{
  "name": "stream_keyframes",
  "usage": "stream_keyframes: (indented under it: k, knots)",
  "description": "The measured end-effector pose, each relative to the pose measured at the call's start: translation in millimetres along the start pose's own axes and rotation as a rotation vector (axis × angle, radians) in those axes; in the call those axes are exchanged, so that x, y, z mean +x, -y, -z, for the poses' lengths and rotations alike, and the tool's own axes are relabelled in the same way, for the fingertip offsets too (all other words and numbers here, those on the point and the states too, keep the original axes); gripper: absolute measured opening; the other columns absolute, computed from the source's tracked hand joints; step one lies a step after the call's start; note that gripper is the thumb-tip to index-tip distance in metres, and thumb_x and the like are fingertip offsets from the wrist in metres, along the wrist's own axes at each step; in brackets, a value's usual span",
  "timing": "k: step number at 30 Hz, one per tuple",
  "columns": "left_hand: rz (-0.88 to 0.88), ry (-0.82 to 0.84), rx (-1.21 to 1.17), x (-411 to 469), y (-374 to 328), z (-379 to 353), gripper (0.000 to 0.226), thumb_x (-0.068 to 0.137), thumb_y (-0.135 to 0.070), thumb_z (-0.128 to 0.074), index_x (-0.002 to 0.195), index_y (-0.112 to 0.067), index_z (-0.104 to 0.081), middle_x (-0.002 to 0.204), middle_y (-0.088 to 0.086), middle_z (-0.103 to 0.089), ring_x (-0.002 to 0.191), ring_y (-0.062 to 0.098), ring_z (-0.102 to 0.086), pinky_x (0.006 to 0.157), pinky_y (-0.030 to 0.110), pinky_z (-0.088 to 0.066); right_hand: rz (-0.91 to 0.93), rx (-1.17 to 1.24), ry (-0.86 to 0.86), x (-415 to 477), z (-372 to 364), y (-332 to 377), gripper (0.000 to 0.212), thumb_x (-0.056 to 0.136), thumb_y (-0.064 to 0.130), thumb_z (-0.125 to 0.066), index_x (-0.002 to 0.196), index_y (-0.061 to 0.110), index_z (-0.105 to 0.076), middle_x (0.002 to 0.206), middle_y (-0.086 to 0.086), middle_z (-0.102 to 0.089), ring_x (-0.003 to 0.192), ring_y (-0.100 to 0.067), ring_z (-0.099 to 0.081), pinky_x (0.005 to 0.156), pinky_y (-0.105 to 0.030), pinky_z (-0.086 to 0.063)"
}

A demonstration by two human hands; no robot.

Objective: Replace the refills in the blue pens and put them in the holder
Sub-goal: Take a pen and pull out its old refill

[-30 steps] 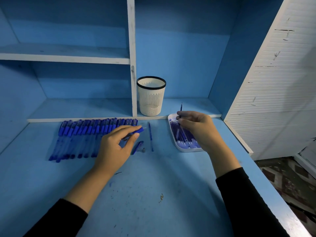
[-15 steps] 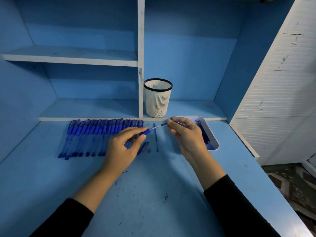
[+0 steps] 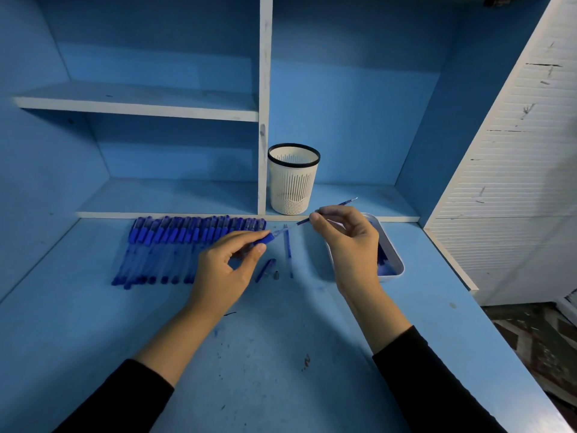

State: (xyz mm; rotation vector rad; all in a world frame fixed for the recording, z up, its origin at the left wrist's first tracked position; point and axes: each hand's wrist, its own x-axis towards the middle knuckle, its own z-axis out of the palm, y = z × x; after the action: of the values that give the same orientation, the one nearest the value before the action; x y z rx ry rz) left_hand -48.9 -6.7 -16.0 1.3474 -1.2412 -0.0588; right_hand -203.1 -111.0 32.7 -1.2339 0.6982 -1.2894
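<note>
Evidently the refill [image 3: 335, 207] is only partly into the pen barrel [image 3: 263, 239]. The left hand [image 3: 224, 270] curls round the barrel and the right hand [image 3: 346, 242] pinches the refill, both above the worktop [image 3: 281, 339]. A skewed push could bend it, and the loose tip [image 3: 276, 274] could roll off. The holder [image 3: 293, 179] stands behind.

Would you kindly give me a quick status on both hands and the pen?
Left hand grips pen barrel. Right hand pinches refill, lined up at barrel's open end. Holder stands behind, nothing blocking it; loose cap and second refill lie on desk.
</note>
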Motion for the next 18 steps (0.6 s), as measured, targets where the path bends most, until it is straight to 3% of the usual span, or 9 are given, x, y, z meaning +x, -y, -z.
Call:
stream_keyframes:
  k: [4,7,10,13,15,18]
  knots:
    - [-0.024,-0.005,0.006,1,-4,1,0.028,0.087,-0.010,-0.069,0.109,-0.028,-0.068,0.105,-0.026,-0.068,0.089,0.005,-0.066,0.080,0.014,-0.051,0.154,-0.108,0.132,-9,-5,1,0.008,0.083,-0.004,-0.068,0.088,0.001,-0.069,0.083,-0.007,-0.072,0.077,-0.009,-0.066,0.074,-0.017,-0.050]
    - [-0.040,0.003,0.004,0,-10,-1,0.032,0.087,-0.009,-0.070,0.108,-0.033,-0.066,0.102,-0.033,-0.066,0.087,0.004,-0.066,0.078,0.010,-0.049,0.255,-0.231,0.229,-16,-10,-7,0.012,0.087,-0.002,-0.064,0.094,0.007,-0.067,0.081,-0.001,-0.069,0.077,-0.010,-0.065,0.076,-0.020,-0.050]
    - [-0.061,0.000,0.018,-1,-8,0,0.034,0.087,-0.006,-0.070,0.109,-0.031,-0.066,0.103,-0.031,-0.066,0.087,0.007,-0.066,0.078,0.012,-0.051,0.239,-0.229,0.219,-18,-12,-12,0.018,0.085,0.000,-0.068,0.098,0.011,-0.063,0.079,0.001,-0.066,0.076,-0.013,-0.065,0.076,-0.021,-0.051]
    - [-0.046,0.007,0.023,-2,-6,2,0.034,0.087,-0.007,-0.070,0.110,-0.032,-0.066,0.105,-0.025,-0.067,0.087,0.010,-0.066,0.078,0.014,-0.052,0.328,-0.309,0.168,-16,-11,-13,0.018,0.080,0.001,-0.074,0.090,0.012,-0.064,0.085,-0.003,-0.066,0.077,-0.010,-0.065,0.077,-0.021,-0.052]
    - [-0.035,0.006,0.023,-2,-6,2,0.037,0.086,-0.006,-0.071,0.110,-0.034,-0.066,0.102,-0.027,-0.067,0.086,0.011,-0.066,0.078,0.015,-0.053,0.385,-0.378,0.188,-14,-9,-13,0.015,0.083,-0.001,-0.070,0.089,0.012,-0.067,0.088,-0.005,-0.066,0.078,-0.007,-0.065,0.077,-0.019,-0.051]
    - [-0.050,0.002,0.029,-2,-8,3,0.037,0.086,-0.003,-0.071,0.110,-0.030,-0.067,0.098,-0.027,-0.067,0.087,0.009,-0.066,0.079,0.013,-0.051,0.326,-0.371,0.295,-13,-7,-11,0.018,0.090,-0.002,-0.058,0.095,0.013,-0.066,0.085,-0.002,-0.068,0.081,-0.011,-0.067,0.079,-0.023,-0.053]
